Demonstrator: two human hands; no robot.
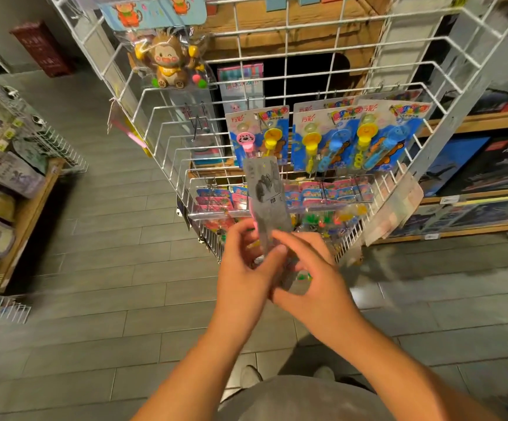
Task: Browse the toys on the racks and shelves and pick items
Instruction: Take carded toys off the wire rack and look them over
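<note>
I hold a flat carded toy pack [265,196] upright in front of a white wire rack [167,117], its grey printed back facing me. My left hand [243,268] grips the pack's lower left edge with curled fingers. My right hand [307,278] pinches its lower right side, thumb on the card. Behind the pack hang bubble-wand blister cards [331,138] in yellow, blue and pink. A packaged monkey toy [170,62] hangs at the rack's upper left. Lower hooks carry several small colourful packs [331,192].
Wooden shelves with dark boxed sets [489,171] stand to the right. A low wooden shelf [30,214] with pouches and wire baskets lines the left. Grey tiled floor [109,238] lies between them. My shoes [251,376] show below.
</note>
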